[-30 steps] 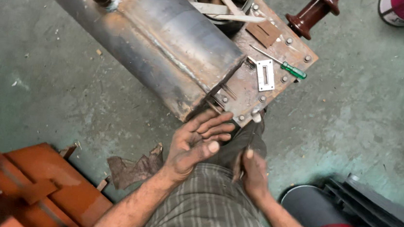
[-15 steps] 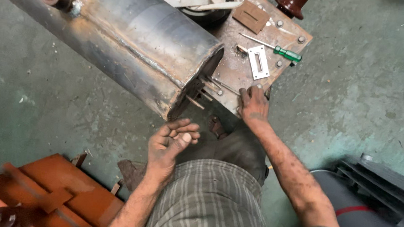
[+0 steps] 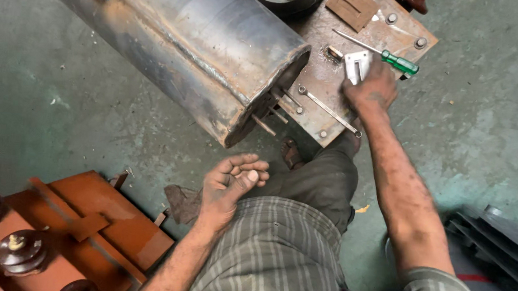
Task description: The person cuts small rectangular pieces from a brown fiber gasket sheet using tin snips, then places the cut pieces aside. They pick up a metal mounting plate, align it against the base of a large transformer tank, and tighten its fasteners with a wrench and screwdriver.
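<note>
Right hand [image 3: 370, 86] rests its grip on a small white bracket [image 3: 357, 65] lying on the rusty plate [image 3: 326, 95], beside the green screwdriver [image 3: 397, 61]; whether it has closed, I cannot tell. Left hand [image 3: 230, 183] hovers half-curled, seemingly cradling small parts. Picking up seems underway; lifting needs a firm pinch.

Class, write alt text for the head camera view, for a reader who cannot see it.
A person's right hand reaches onto a rusty flat steel plate, touching a small white metal bracket beside a green-handled screwdriver. The left hand is cupped, fingers curled, near a large grey steel cylinder.
</note>
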`<state>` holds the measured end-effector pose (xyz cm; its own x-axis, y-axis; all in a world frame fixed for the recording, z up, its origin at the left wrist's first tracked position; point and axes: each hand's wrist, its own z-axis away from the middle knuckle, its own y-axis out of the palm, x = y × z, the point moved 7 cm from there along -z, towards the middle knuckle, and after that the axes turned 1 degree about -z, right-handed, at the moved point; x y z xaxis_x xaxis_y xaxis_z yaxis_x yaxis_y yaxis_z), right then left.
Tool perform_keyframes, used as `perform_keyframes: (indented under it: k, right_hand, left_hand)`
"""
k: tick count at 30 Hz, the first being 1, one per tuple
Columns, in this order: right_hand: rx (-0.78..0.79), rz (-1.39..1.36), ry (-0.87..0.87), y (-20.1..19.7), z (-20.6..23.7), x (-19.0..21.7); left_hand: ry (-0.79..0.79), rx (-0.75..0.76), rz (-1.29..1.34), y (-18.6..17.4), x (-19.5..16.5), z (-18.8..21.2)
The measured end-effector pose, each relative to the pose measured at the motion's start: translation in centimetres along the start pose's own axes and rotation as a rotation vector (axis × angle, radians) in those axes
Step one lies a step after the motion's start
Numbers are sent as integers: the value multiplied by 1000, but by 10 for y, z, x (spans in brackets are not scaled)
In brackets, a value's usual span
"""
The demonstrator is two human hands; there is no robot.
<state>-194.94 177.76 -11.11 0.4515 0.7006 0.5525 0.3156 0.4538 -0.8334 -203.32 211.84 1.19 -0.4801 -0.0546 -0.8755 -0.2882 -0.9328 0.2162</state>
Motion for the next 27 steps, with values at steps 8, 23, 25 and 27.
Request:
perform_keyframes:
  k: [8, 23, 25, 27]
  right_hand:
    - [-105, -964, -86, -84, 136, 43]
    - [-164, -500, -490, -150, 144, 135]
    - [-170, -420, -475, -151, 142, 136]
    - [-155, -350, -464, -152, 141, 137]
  left_hand:
    - [-99, 100, 162, 27, 1, -30]
    - [-195, 136, 878, 78, 19, -59]
    - [-189, 105, 897, 76, 25, -58]
    - [-161, 114, 900, 76, 28, -57]
